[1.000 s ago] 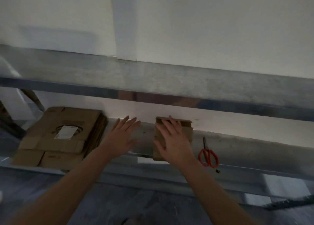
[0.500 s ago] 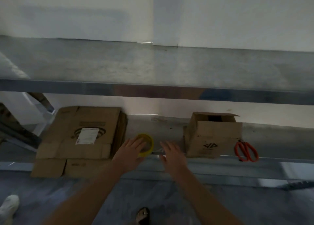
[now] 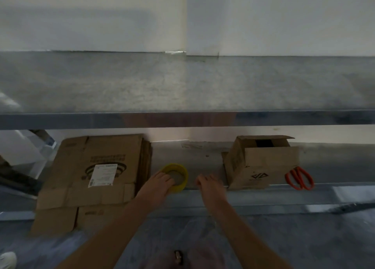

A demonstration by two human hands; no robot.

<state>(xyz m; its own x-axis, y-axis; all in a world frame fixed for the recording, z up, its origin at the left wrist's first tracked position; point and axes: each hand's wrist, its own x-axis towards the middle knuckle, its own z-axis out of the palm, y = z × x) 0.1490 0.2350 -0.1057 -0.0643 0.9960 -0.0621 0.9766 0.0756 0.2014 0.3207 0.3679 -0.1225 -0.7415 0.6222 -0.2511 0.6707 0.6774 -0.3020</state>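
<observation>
Gripping yellow tape roll (image 3: 183, 179) with left hand (image 3: 158, 184)

Lower centre, the lower shelf (image 3: 203, 157) lies free between the cardboard stack (image 3: 97, 167) at left and the open box (image 3: 261, 167) at right, but for a tape roll (image 3: 180, 170). The upper shelf (image 3: 182, 119) caps it overhead.

Dim, soft, slightly blurred, edge-warped.

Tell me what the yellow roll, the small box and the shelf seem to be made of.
The roll looks like plastic tape: glossy yellow, wound round a hollow core. The box is brown cardboard, matte, with folded flaps and a printed logo. The shelf is probably sheet steel, galvanised or stainless: dull grey, with a reflective front edge.
</observation>
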